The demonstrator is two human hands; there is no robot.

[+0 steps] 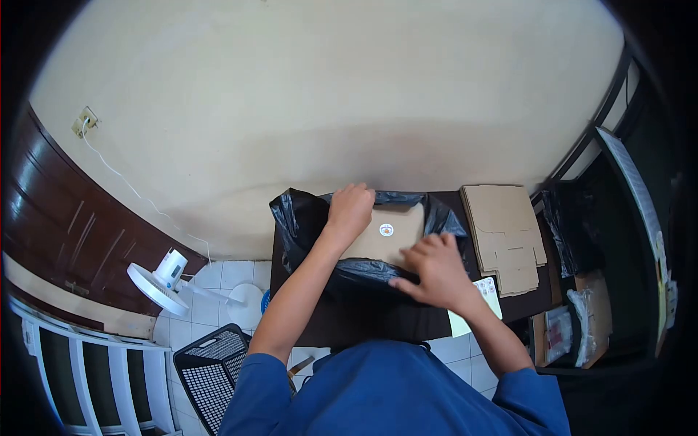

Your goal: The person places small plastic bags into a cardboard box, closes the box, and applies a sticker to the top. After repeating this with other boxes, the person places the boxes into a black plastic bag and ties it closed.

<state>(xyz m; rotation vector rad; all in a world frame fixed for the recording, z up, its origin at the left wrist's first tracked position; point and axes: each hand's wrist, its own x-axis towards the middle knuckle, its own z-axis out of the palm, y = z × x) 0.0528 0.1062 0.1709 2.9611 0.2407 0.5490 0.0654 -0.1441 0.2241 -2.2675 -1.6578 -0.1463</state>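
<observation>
A black plastic bag lies on the dark table with its mouth spread wide. Inside it sits a brown cardboard box bearing a round white sticker. At the bag's far rim, my left hand has its fingers curled over the plastic. My right hand is over the near right corner of the opening, thumb and fingers apart and slightly blurred. Its fingertips overlap the bag's edge and the box in this view.
Flattened cardboard boxes are stacked on the table's right side. Sticker sheets lie at its front right. A white fan and a black crate stand on the floor at left. A shelf with plastic packets is at right.
</observation>
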